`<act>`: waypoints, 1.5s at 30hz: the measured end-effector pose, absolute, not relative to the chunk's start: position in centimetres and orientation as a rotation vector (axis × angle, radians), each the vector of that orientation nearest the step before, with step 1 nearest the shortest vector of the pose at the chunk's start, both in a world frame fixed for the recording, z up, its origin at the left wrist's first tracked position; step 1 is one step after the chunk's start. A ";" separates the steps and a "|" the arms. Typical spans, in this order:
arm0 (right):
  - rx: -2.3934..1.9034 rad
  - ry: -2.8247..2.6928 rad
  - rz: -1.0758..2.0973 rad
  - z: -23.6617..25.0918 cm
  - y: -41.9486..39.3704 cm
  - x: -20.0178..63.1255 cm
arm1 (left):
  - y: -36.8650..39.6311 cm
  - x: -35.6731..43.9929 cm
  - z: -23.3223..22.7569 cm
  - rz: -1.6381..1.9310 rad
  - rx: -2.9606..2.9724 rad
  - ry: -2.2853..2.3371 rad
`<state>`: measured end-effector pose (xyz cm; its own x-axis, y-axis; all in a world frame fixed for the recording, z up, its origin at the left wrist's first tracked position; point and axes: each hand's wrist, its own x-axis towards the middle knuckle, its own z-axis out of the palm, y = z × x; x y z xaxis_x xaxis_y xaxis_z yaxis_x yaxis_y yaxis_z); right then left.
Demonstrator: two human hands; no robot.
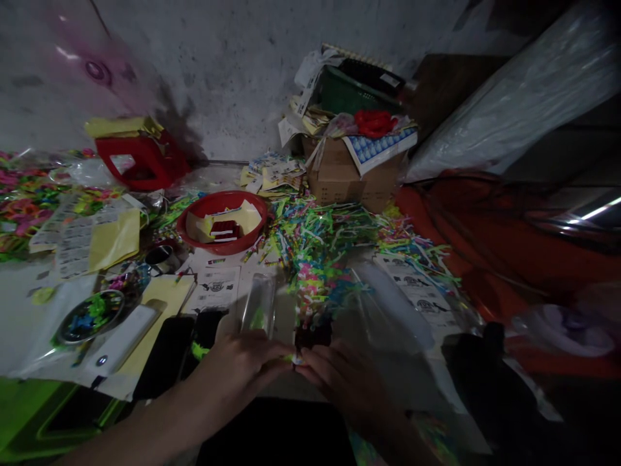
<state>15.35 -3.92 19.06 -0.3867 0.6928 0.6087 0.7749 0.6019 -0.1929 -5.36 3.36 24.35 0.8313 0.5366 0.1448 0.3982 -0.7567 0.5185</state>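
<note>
My left hand (245, 362) and my right hand (337, 372) meet at the front of the table, fingertips pinched together. Between them is a small whitish-yellow piece (294, 358), too small and blurred to name. Just beyond the fingers lies a heap of colourful thin strips (315, 278), green, pink, yellow and blue. A clear plastic tray (258, 301) with something bright green in it sits behind my left hand. Beyond my right hand rests a clear plastic sheet or sleeve (395, 307).
A red basin (224, 244) holds yellow paper and dark red small blocks. A cardboard box (339, 181) stands against the wall. On the left are a white device (127, 340), a black phone (165, 356) and a round dish (65, 330). A dark object (495, 382) lies right.
</note>
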 end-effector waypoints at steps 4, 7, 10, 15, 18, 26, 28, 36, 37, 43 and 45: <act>-1.151 -2.096 0.086 19.5 -4.0 15.4 | 2.6 -5.1 24.3 0.403 2.575 0.629; -1.174 -2.092 0.230 19.5 -3.8 15.5 | 2.5 -5.1 24.0 0.408 2.607 0.591; -1.160 -2.069 0.296 18.9 -3.7 15.5 | 2.5 -5.1 23.8 0.369 2.676 0.538; -1.266 -2.079 0.332 16.8 -4.2 15.0 | 1.7 -4.4 23.8 0.147 3.028 0.370; -1.393 -2.046 0.562 15.3 -5.0 14.5 | 0.9 -3.9 23.0 0.026 3.155 0.179; -1.368 -1.290 1.654 11.2 -7.3 13.9 | -0.8 -3.2 20.6 0.151 3.302 -0.109; -1.335 -1.175 1.611 10.6 -7.7 14.0 | -0.7 -2.5 20.4 0.243 3.306 -0.015; -1.689 -1.072 1.030 7.5 -7.1 17.2 | -0.8 -2.7 17.9 0.469 3.219 0.313; -1.765 -1.042 0.992 7.1 -6.9 17.7 | -1.2 -2.8 16.4 0.449 3.166 0.377; -1.771 -1.024 0.961 6.0 -5.4 19.4 | -2.6 -1.6 4.2 0.295 2.880 0.594; -1.763 -1.081 0.991 5.9 -5.0 19.8 | -2.5 -0.9 1.8 0.306 2.864 0.638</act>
<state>19.76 -5.03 5.86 0.3203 0.9263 -0.1985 0.2782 -0.2922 -0.9150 -0.93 -2.50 1.79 0.8861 0.4358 0.1582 0.3963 -0.8890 0.2292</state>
